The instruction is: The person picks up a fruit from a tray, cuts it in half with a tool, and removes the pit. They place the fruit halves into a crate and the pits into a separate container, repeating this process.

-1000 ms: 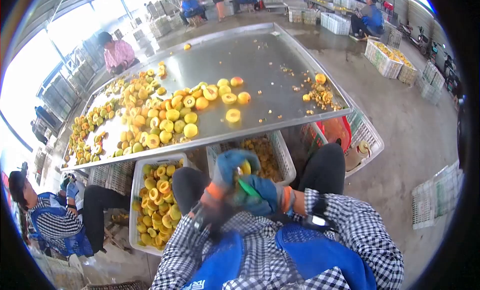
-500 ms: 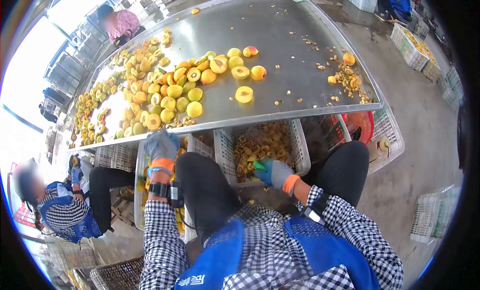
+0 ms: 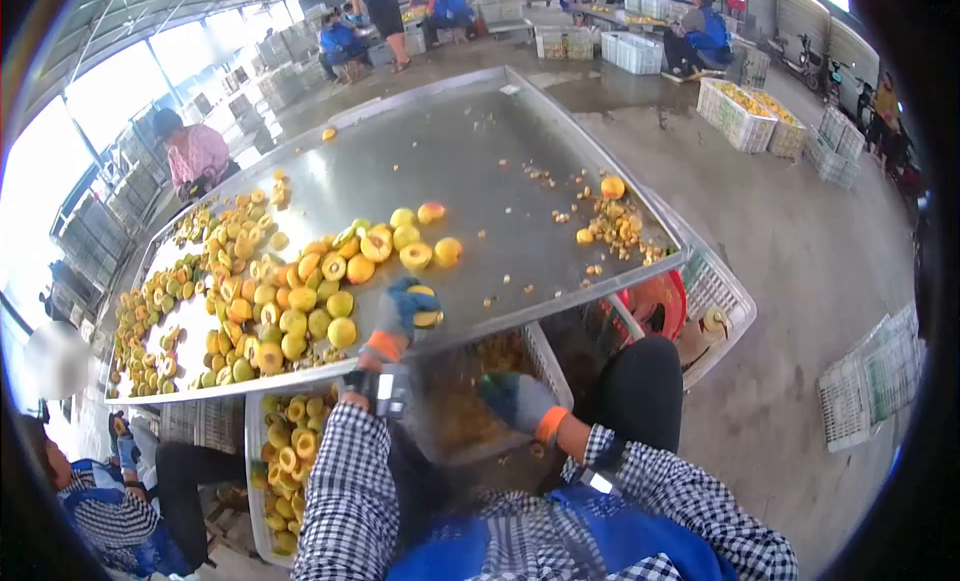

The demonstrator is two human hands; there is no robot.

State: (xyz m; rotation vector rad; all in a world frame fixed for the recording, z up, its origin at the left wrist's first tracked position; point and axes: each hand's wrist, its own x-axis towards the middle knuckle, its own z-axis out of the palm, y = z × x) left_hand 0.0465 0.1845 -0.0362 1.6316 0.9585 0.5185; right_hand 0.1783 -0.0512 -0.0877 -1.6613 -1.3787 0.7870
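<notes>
My left hand, in a blue-grey glove, is over the near edge of the metal table with its fingers closed on a yellow peach half, cut face showing. To its left lies a large heap of peach halves. My right hand, also gloved, hovers over a white crate below the table edge. Its fingers look curled, with something dark green at their tips; blur hides what it is. Inside that crate are yellowish scraps, smeared by motion.
A crate of peach halves stands below the table at left. Pits and scraps lie on the metal table at right. A red basin sits under its right corner. A co-worker sits at my left; another person is across.
My left hand has risen from the crate below the table edge to the tabletop and now holds a peach half. My right hand has lifted slightly from the scraps. The view has tilted up.
</notes>
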